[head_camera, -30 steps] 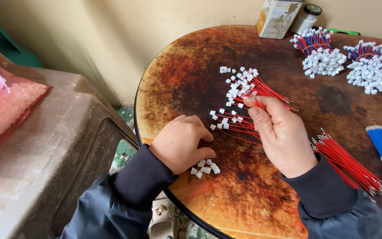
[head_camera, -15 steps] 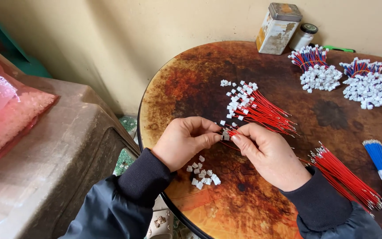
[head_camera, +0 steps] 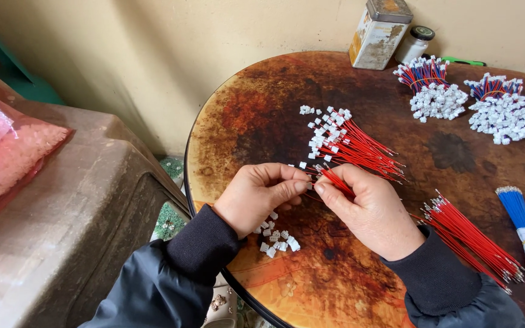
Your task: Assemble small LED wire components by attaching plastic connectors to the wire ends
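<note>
1. My left hand (head_camera: 261, 195) and my right hand (head_camera: 369, 209) met over the near part of the round rust-brown table (head_camera: 256, 121), fingertips almost touching each other.
2. My right hand pinched a few red wires (head_camera: 335, 180) between thumb and forefinger, their ends pointing toward my left hand.
3. My left thumb and forefinger were pressed together on something small right at the wire ends; it looked like one of the white connectors, but my fingers hid it and I could not tell for sure.
4. Just below my left hand, near the table's edge, lay a small heap of loose white connectors (head_camera: 276, 239).
5. Just beyond my hands lay a fan of red wires with white connectors fitted (head_camera: 341, 138), the plugs toward the wall.
6. To the right of my right wrist lay a bundle of bare red wires (head_camera: 469, 237), slanting toward the table's near right edge.
7. Further right lay a blue wire bundle (head_camera: 521, 222) with a white band round it.
8. At the far side sat two tied multicoloured wire bunches (head_camera: 435, 91) with white plugs, well apart from my hands.
9. Behind them stood an old metal tin (head_camera: 379, 33) and a small jar (head_camera: 415, 42) against the wall.
10. Off to the left, a pink bag of small white parts (head_camera: 13, 161) rested on a grey surface.
</note>
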